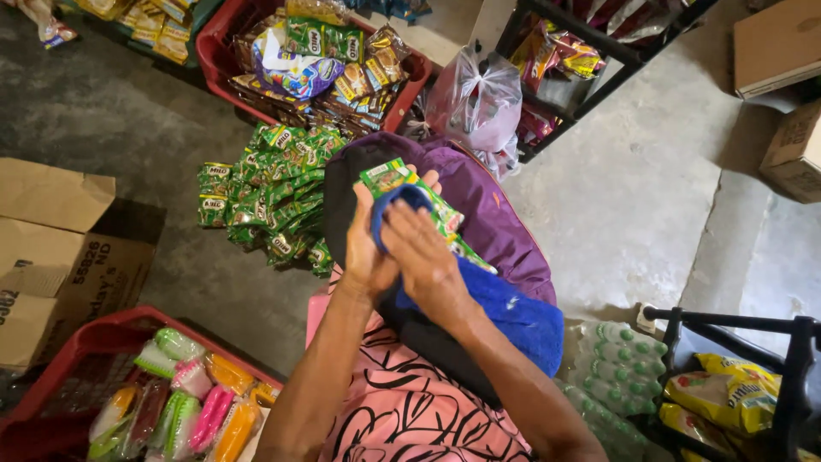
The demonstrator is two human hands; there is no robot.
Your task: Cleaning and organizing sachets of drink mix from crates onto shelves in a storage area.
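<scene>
Green sachets are lying on the grey concrete floor (near red baskets). The left hand is gripping a green sachet strip; the right hand is pressing a blue cloth.

green sachet strip partly hidden under hands, blue cloth

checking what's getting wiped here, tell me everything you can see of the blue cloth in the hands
The blue cloth looks like thick, fuzzy towelling in deep blue. One end is bunched over the green sachet strip, pressed there by the right hand, while the left hand holds the strip from beneath. The rest trails down across the lap, over dark and purple fabric, lying rumpled and loose.
</scene>
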